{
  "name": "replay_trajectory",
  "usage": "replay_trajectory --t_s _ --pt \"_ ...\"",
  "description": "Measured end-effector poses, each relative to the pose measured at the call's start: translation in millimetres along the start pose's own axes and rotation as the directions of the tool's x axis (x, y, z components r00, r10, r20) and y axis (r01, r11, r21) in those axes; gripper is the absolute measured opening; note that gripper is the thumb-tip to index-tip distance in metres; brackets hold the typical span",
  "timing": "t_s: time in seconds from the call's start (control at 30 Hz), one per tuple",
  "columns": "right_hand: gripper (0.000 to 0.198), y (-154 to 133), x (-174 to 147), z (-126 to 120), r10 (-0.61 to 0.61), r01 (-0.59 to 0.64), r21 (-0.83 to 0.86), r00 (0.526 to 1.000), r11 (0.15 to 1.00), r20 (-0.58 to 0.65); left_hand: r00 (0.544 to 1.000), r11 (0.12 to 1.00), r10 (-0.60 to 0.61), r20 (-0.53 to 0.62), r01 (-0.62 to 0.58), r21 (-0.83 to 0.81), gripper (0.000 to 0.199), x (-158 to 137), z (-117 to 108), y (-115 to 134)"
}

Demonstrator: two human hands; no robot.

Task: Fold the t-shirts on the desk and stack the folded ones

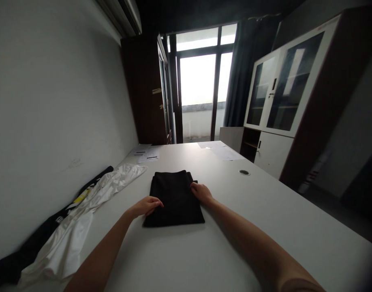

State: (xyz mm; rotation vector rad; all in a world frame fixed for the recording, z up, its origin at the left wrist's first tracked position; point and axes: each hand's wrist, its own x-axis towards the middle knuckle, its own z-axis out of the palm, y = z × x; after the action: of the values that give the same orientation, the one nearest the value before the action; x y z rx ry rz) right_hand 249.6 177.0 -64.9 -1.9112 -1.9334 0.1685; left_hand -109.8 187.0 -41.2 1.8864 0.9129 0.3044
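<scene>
A black folded garment lies flat on the white table in front of me, in a roughly square stack with layered edges at its upper right. My left hand is at its left edge, fingers curled together over the cloth. At the right edge, my right hand pinches the fabric between thumb and fingers. What kind of garment it is cannot be made out.
White cloth and a black garment with yellow lie crumpled along the left wall. Papers rest at the table's far left, more sheets at the far right. A round cable hole sits near the right edge.
</scene>
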Motion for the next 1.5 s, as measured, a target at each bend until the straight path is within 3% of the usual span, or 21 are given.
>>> replay_trajectory --t_s 0.1,0.2,0.3,0.4,0.53,0.7,1.2,1.5 --pt "0.024 -4 -2 -3 0.009 -0.009 -0.01 1.0 1.0 0.006 0.987 0.995 0.029 -0.159 -0.013 0.101 0.053 1 4 5" --pt "0.025 -6 -4 -3 0.001 -0.001 -0.013 1.0 1.0 0.004 0.93 0.946 0.157 -0.334 -0.045 0.321 0.036 -1 11 15" --pt "0.025 -6 -4 -2 0.003 -0.003 -0.011 1.0 1.0 0.006 0.896 0.883 0.226 -0.381 -0.023 0.469 0.03 -3 22 25" --pt "0.026 -6 -4 -2 0.006 -0.006 -0.013 1.0 1.0 0.005 0.887 0.828 0.313 -0.34 -0.08 0.555 0.026 -3 38 30" --pt "0.026 -7 -4 -3 0.008 -0.008 -0.023 1.0 1.0 0.015 0.836 0.722 0.497 -0.233 -0.249 0.646 0.023 -2 57 31" --pt "0.027 -9 -6 -4 0.004 -0.003 -0.033 1.0 0.999 0.027 0.789 0.647 0.589 -0.176 -0.329 0.687 0.029 1 69 28" --pt "0.027 -6 -4 1 -0.001 0.001 -0.01 1.0 1.0 0.02 0.828 0.628 0.559 -0.036 -0.396 0.67 0.043 2 69 19" --pt "0.027 -4 -3 4 -0.011 0.011 -0.011 1.0 1.0 0.008 0.841 0.631 0.54 -0.025 -0.385 0.673 0.043 6 67 14"
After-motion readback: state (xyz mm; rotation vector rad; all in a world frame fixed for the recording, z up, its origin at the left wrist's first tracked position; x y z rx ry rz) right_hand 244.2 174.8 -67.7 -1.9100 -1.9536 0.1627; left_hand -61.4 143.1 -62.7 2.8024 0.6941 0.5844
